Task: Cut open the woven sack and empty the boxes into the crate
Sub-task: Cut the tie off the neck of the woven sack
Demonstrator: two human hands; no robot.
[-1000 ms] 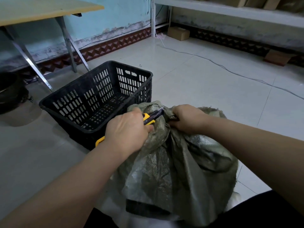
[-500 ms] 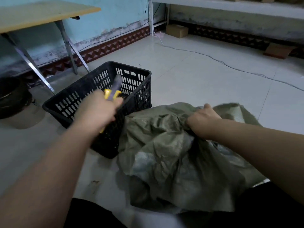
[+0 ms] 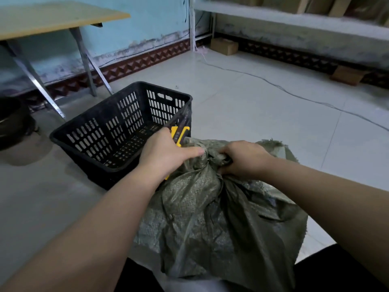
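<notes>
A grey-green woven sack (image 3: 210,216) lies on the floor in front of me, its top bunched together. My right hand (image 3: 244,158) grips the bunched neck of the sack. My left hand (image 3: 166,153) holds a yellow and black utility knife (image 3: 179,133), its thumb resting on the sack right beside the neck. A black slotted plastic crate (image 3: 117,127) with nothing inside stands just left of the sack, its near corner behind my left hand. The boxes inside the sack are hidden.
A wooden table on metal legs (image 3: 52,17) stands at the back left. A thin cable (image 3: 273,85) runs across the tiled floor. Cardboard boxes (image 3: 224,46) sit by the far wall under a shelf (image 3: 294,20). A dark round object (image 3: 12,121) lies at the far left.
My left hand, which had swung the knife away over the crate, has come back down to the sack's neck. My right hand has gathered the loose top into a tight bunch.
</notes>
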